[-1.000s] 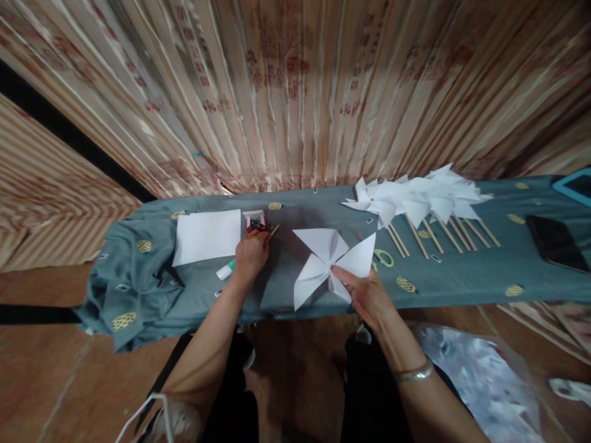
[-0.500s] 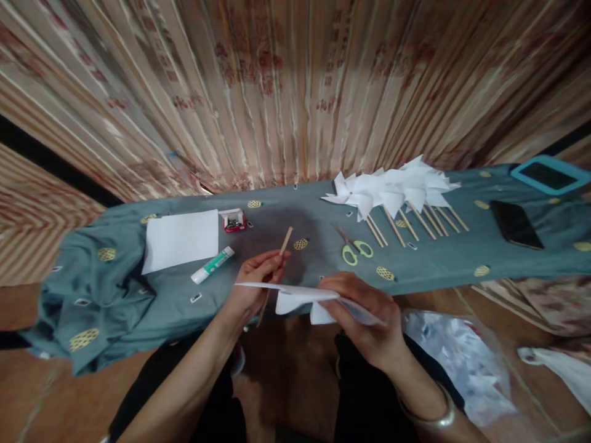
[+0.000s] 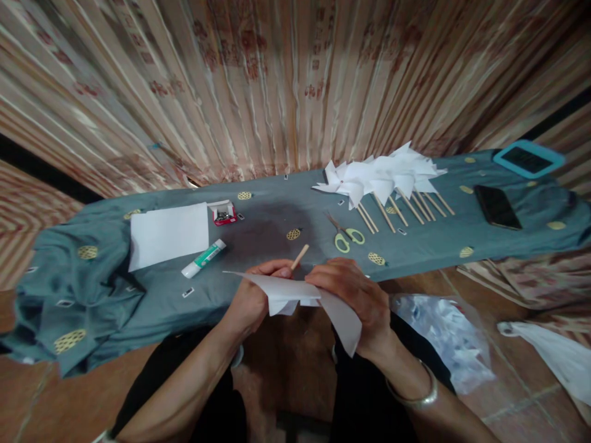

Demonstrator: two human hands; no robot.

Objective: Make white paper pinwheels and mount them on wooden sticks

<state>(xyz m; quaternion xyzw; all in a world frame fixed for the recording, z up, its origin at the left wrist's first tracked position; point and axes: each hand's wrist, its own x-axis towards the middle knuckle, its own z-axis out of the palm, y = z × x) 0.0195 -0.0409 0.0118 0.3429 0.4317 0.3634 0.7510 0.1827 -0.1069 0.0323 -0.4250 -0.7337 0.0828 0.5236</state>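
My left hand (image 3: 258,295) is closed round a thin wooden stick (image 3: 300,256), whose upper end pokes out past the fingers. A white paper pinwheel (image 3: 286,289) with curled blades sits in front of the stick and covers part of my left hand. On its other side, my right hand (image 3: 351,295) grips the pinwheel, fingers over the far side; the thumb is hidden behind a paper blade. Whether stick and paper touch cannot be seen. Beyond my right hand lie scissors (image 3: 344,237) with yellow-green handles.
Finished pinwheels on sticks (image 3: 383,178) lie overlapping at the back right. A phone (image 3: 497,207) and a blue-framed device (image 3: 529,159) are further right. White paper (image 3: 170,234), a red box of small metal pins (image 3: 224,213) and a glue stick (image 3: 203,258) lie left. A plastic bag (image 3: 443,338) rests on the floor.
My hands have come closer together, bringing the pinwheel up against the stick. The stick sits lower and is more covered, and the right-hand blade now hangs down. The view has shifted slightly.
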